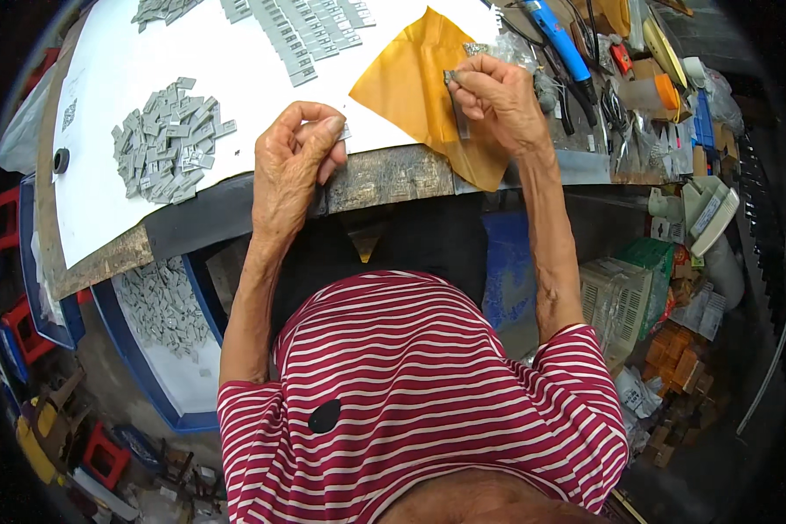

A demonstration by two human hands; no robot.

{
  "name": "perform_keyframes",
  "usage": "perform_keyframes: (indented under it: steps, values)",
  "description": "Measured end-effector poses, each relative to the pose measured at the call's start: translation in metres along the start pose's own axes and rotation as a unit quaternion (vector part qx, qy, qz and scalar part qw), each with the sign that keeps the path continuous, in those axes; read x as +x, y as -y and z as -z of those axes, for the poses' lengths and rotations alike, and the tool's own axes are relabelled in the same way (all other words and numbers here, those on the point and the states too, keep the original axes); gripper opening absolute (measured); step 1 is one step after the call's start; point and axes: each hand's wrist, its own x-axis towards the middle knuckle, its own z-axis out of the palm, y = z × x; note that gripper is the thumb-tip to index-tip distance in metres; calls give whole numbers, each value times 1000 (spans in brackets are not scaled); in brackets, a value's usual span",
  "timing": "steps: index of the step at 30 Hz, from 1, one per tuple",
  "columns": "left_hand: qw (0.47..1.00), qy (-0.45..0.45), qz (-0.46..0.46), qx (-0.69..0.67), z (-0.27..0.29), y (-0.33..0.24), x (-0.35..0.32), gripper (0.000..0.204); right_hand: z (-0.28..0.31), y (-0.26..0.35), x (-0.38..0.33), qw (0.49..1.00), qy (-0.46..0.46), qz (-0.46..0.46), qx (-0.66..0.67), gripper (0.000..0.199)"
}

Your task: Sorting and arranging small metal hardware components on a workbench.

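Near the table's front edge, my left hand (290, 166) is closed, thumb against fingers, on a small grey flat piece (345, 133); only its end shows. Farther right, my right hand (508, 100) pinches a small dark metallic part (450, 77) between thumb and fingertips, too small to name. It hovers over an orange-brown sheet (402, 74) that hangs over the table edge. Just behind that hand lies a small heap of tiny metal parts (476, 50). To the left of my left hand is a loose pile of grey flat pieces (170, 140).
Rows of grey pieces (301, 35) lie on the white table top (236, 52). At the right are a blue pen-like tool (561, 39), dark-handled pliers (568, 106) and an orange-capped jar (655, 94). A blue tray (135, 371) of grey pieces stands below left.
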Motion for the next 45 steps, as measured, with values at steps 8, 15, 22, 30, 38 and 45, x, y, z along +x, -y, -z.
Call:
perform_keyframes:
  steps: [8,15,22,30,38,45]
  values:
    - [999,29,-16,9,-5,0,0,17,-25,-10,-7,968,77,-99,219,10]
    - [998,46,-27,-16,-3,2,-2,20,-50,-5,-12,971,81,-73,212,9]
    - [998,40,-40,-19,2,9,-1,21,-75,-1,-21,986,74,-49,139,8]
    - [998,48,-29,-25,2,7,-3,20,-80,-5,-23,994,74,-29,80,9]
    - [995,81,-39,41,2,8,-6,19,-77,-3,-24,995,95,-36,25,11]
    - [993,110,-10,31,4,6,-6,20,-72,-6,-24,989,135,-49,30,13]
